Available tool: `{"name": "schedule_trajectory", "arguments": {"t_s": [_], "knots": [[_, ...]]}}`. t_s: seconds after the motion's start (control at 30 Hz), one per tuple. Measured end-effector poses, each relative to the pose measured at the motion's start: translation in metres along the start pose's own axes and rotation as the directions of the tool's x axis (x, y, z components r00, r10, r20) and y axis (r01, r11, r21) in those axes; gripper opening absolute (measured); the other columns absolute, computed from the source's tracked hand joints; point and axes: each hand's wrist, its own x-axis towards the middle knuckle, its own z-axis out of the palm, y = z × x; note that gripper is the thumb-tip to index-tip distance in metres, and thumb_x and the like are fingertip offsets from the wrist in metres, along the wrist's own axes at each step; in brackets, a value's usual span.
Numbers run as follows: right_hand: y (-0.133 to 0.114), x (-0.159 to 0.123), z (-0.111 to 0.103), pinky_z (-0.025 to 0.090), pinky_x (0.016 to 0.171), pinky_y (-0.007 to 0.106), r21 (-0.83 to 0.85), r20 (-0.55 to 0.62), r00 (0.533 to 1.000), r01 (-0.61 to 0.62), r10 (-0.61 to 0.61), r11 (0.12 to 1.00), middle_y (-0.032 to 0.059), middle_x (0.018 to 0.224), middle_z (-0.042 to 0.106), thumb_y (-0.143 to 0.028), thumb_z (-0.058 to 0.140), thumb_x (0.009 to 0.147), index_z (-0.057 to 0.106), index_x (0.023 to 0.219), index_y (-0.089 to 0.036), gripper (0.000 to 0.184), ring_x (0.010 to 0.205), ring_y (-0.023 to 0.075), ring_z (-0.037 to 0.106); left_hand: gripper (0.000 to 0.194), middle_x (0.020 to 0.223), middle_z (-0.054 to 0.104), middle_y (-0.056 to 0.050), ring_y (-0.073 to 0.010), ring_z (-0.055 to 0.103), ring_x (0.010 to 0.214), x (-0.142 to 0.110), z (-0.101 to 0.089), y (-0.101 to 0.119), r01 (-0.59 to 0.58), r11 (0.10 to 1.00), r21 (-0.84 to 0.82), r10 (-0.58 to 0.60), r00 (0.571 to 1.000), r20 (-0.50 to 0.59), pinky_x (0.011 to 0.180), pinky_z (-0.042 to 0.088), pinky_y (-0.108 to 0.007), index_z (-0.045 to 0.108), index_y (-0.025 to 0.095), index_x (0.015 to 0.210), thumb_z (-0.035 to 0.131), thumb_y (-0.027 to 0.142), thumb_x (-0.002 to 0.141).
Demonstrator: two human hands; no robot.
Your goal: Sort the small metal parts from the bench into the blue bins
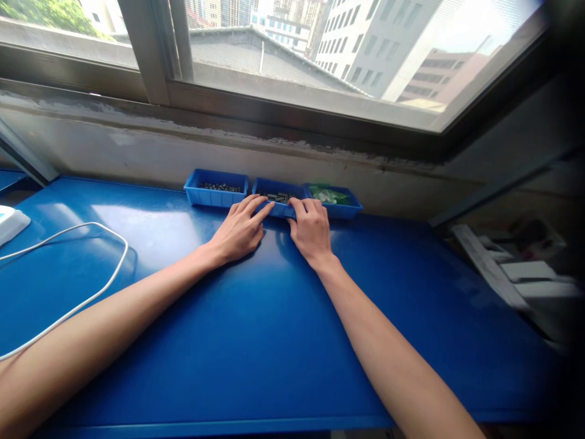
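Note:
Three small blue trays stand in a row at the back of the blue table (274, 317), under the window. The left tray (216, 188) and the middle tray (280, 196) hold small dark metal parts. The right tray (336, 202) holds clear bags with green in them. My left hand (240, 230) lies on the table with its fingers stretched out, fingertips touching the middle tray's near rim. My right hand (311, 228) rests beside it, fingers curled over the same tray's front right edge. Neither hand has lifted anything.
A white cable (98, 268) loops across the left of the table from a white device (10, 222) at the left edge. Metal brackets and grey blocks (525, 268) lie off the table's right side. A concrete sill and window frame rise behind the trays.

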Motion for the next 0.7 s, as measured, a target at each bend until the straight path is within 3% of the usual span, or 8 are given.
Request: {"name": "schedule_trajectory", "arguments": {"t_s": [0.3, 0.57, 0.7], "knots": [[0.0027, -0.0005, 0.0003, 0.039, 0.086, 0.042, -0.040, 0.042, 0.998, 0.056, -0.054, 0.998, 0.0128, 0.102, 0.066, -0.016, 0.055, 0.090, 0.063, 0.109, -0.019, 0.021, 0.101, 0.0317, 0.053, 0.056, 0.136, 0.052, -0.018, -0.0332, 0.044, 0.126, -0.0002, -0.0002, -0.0012, -0.031, 0.999, 0.005, 0.032, 0.999, -0.040, 0.104, 0.044, -0.052, 0.049, 0.017, 0.146, 0.051, 0.017, 0.090], [0.0035, -0.0007, -0.0009, 0.034, 0.081, 0.039, -0.086, 0.073, 0.992, 0.110, -0.104, 0.990, 0.0113, 0.094, 0.068, -0.015, 0.054, 0.090, 0.063, 0.094, -0.019, 0.011, 0.094, 0.0287, 0.054, 0.038, 0.122, 0.059, -0.012, -0.0237, 0.055, 0.111, -0.0019, 0.0003, -0.0059, -0.061, 0.997, -0.051, 0.057, 0.996, -0.071, 0.094, 0.052, -0.036, 0.062, 0.021, 0.131, 0.051, 0.018, 0.094], [0.0053, -0.0001, -0.0047, 0.035, 0.078, 0.037, -0.038, 0.116, 0.982, 0.152, -0.147, 0.988, 0.0104, 0.094, 0.070, -0.012, 0.057, 0.086, 0.064, 0.090, -0.019, 0.011, 0.093, 0.0268, 0.056, 0.030, 0.116, 0.064, -0.010, -0.0219, 0.058, 0.107, -0.0031, 0.0003, -0.0078, -0.074, 0.992, -0.098, 0.067, 0.995, -0.074, 0.091, 0.054, -0.034, 0.067, 0.020, 0.123, 0.052, 0.020, 0.097]]}}
